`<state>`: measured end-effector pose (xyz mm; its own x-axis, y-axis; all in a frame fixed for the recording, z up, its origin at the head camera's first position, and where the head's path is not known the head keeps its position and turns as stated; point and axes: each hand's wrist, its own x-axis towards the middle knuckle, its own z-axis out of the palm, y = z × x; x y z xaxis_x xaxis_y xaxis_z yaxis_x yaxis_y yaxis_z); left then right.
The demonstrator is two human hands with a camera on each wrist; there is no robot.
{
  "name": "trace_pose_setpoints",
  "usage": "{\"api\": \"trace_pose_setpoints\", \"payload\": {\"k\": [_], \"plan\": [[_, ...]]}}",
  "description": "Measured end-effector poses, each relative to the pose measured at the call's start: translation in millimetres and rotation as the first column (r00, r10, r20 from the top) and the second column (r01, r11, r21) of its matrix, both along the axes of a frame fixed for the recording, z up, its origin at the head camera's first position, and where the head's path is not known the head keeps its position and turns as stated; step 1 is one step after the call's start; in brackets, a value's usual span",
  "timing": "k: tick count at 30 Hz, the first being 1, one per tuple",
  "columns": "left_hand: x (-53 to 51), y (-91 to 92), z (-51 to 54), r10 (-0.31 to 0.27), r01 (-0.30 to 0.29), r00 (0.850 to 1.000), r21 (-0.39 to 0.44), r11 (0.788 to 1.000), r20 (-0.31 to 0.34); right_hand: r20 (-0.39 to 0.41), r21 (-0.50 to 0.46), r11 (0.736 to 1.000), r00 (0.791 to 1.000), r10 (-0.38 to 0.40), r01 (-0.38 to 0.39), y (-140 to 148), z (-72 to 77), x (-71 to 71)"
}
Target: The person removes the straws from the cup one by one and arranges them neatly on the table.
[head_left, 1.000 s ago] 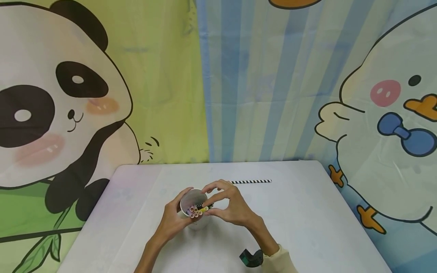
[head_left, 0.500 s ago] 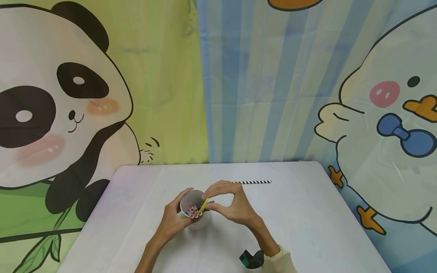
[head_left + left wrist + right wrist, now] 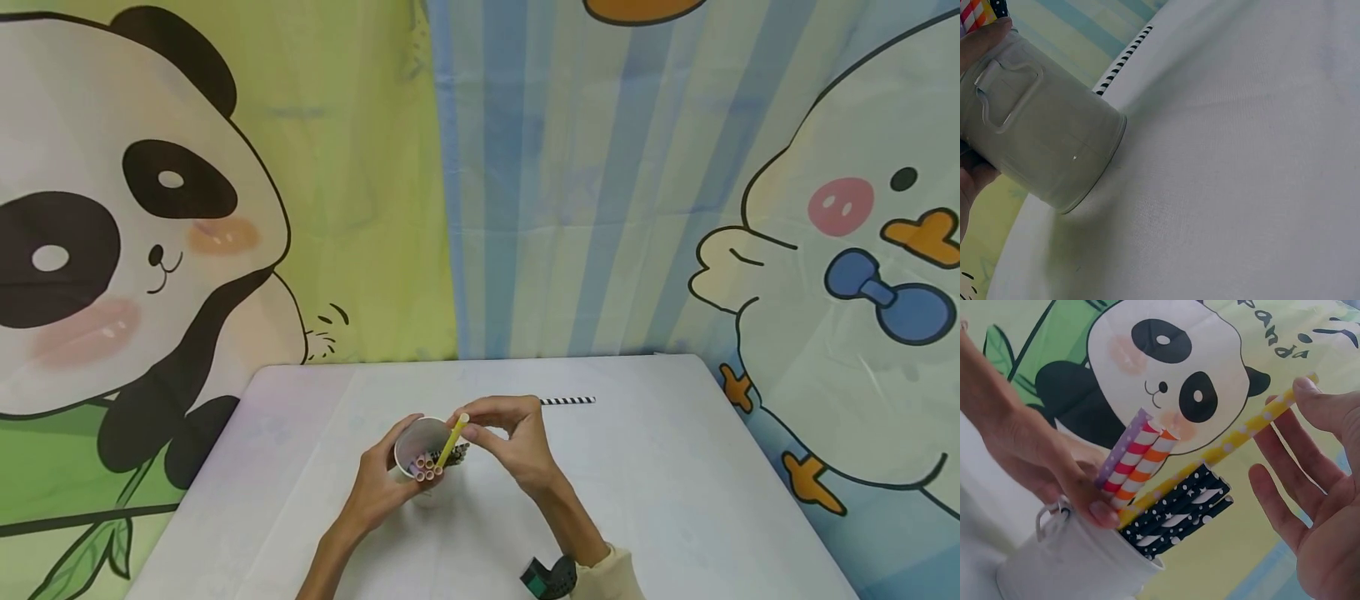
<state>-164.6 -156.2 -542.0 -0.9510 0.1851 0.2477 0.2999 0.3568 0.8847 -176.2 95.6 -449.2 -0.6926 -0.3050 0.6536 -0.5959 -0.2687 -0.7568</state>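
My left hand grips a small white metal bucket with a side handle loop, tilted above the table. Paper straws stick out of it: a purple dotted one, red-striped and orange-striped ones, and several black patterned straws. The left thumb lies across the striped straws at the rim. My right hand pinches the top of a yellow dotted straw between thumb and index finger. This straw rises well above the others, its lower end still at the bucket's mouth; the other right fingers are spread.
A black-and-white striped straw lies on the white table beyond the right hand. A dark wrist device sits by the right sleeve. Behind the table hangs a printed curtain with cartoon animals.
The right hand has taken hold of the yellow straw and drawn it upward out of the bunch. The left hand and bucket have hardly moved.
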Motion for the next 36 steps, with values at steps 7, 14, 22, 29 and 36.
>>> {"api": "trace_pose_setpoints", "payload": {"k": [7, 14, 22, 29, 36], "plan": [[0.3, 0.5, 0.9, 0.004, -0.004, 1.000, 0.014, 1.000, -0.004, 0.057, -0.104, 0.991, 0.994, 0.089, -0.083, -3, 1.5, 2.4], [0.1, 0.5, -0.7, 0.001, -0.001, 1.000, 0.019, 1.000, 0.002, 0.055, -0.140, 0.985, 0.993, 0.107, -0.098, -3, 3.8, 2.5], [0.3, 0.8, -1.6, -0.002, 0.002, 1.000, 0.016, 1.000, -0.011, 0.065, -0.178, 0.980, 0.993, 0.101, -0.088, -3, 11.6, 2.5], [0.2, 0.5, -1.5, 0.004, -0.004, 1.000, 0.015, 1.000, -0.007, 0.052, -0.185, 0.980, 0.995, 0.081, -0.070, 0, 20.5, -0.9], [0.1, -0.3, -1.6, 0.003, -0.003, 1.000, 0.012, 1.000, -0.003, 0.023, -0.244, 0.968, 0.998, 0.066, -0.059, 7, 36.8, -2.5]]}}
